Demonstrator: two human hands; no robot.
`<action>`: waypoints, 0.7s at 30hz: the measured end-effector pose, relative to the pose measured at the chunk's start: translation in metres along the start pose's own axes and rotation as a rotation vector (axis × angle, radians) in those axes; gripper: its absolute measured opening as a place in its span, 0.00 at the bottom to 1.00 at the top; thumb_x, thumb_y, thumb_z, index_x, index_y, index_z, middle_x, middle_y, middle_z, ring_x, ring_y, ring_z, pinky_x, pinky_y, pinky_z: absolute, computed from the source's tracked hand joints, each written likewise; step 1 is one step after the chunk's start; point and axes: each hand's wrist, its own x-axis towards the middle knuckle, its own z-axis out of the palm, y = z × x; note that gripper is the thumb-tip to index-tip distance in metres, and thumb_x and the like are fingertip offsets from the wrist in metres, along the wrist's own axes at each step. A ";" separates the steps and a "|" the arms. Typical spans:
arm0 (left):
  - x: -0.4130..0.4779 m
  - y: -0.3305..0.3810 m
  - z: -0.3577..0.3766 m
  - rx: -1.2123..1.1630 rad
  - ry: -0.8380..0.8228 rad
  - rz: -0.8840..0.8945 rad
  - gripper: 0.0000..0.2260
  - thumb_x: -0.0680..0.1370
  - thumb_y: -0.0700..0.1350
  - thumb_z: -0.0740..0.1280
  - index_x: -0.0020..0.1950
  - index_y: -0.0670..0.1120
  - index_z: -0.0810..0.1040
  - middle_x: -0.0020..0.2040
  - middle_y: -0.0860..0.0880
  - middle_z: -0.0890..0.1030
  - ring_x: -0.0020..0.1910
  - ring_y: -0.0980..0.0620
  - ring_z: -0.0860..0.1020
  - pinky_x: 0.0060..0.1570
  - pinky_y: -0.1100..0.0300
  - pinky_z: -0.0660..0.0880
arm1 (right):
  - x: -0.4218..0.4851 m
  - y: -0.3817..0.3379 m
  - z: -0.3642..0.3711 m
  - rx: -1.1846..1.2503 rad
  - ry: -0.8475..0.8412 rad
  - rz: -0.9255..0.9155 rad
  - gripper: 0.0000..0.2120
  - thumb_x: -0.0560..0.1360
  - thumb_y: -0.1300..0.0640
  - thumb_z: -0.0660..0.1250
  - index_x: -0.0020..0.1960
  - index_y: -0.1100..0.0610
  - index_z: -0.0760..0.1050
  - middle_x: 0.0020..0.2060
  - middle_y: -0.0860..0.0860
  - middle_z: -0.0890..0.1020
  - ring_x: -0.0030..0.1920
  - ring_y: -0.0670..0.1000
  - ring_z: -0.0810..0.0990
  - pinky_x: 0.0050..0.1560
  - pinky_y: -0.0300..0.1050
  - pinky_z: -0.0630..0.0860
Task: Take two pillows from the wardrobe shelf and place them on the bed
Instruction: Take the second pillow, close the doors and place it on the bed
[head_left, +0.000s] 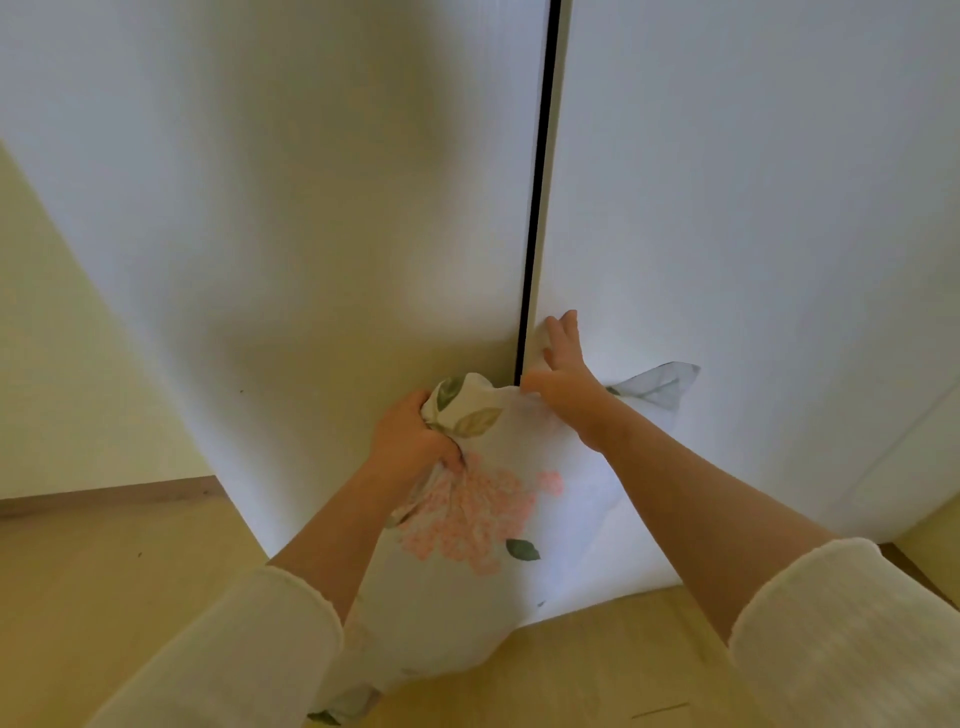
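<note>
A white pillow (483, 561) printed with a pink flower and green leaves hangs between my arms in front of the wardrobe. My left hand (410, 436) grips a bunched top corner of its cover. My right hand (563, 374) lies with straight fingers against the right wardrobe door (753, 208), close to the dark gap (537, 208) between the two white doors. The pillow's far corner (665, 384) sticks out behind my right wrist. No shelf, second pillow or bed is in view.
The left wardrobe door (285, 208) fills the middle of the view. A pale yellow wall (62, 364) with a brown skirting board (104, 499) stands at the left. Light wooden floor (104, 597) runs below.
</note>
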 end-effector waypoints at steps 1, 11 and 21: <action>0.003 -0.002 0.000 0.004 0.007 -0.008 0.22 0.48 0.33 0.72 0.36 0.51 0.73 0.36 0.52 0.77 0.40 0.47 0.76 0.39 0.54 0.74 | 0.004 0.000 0.000 -0.020 -0.001 -0.001 0.40 0.73 0.68 0.59 0.76 0.54 0.39 0.75 0.44 0.33 0.77 0.50 0.45 0.74 0.54 0.56; 0.020 -0.003 -0.005 0.077 0.068 -0.019 0.21 0.45 0.37 0.69 0.36 0.49 0.72 0.37 0.48 0.78 0.44 0.42 0.78 0.45 0.44 0.78 | 0.040 0.002 -0.001 -0.191 0.000 0.022 0.40 0.72 0.59 0.62 0.76 0.53 0.41 0.75 0.44 0.34 0.76 0.52 0.47 0.75 0.59 0.52; 0.010 -0.008 -0.011 -0.008 0.102 -0.035 0.24 0.51 0.29 0.73 0.42 0.45 0.76 0.36 0.51 0.78 0.39 0.49 0.76 0.37 0.57 0.74 | 0.038 0.015 -0.004 -0.166 -0.018 -0.053 0.41 0.72 0.53 0.65 0.76 0.47 0.43 0.76 0.44 0.40 0.77 0.52 0.47 0.75 0.59 0.52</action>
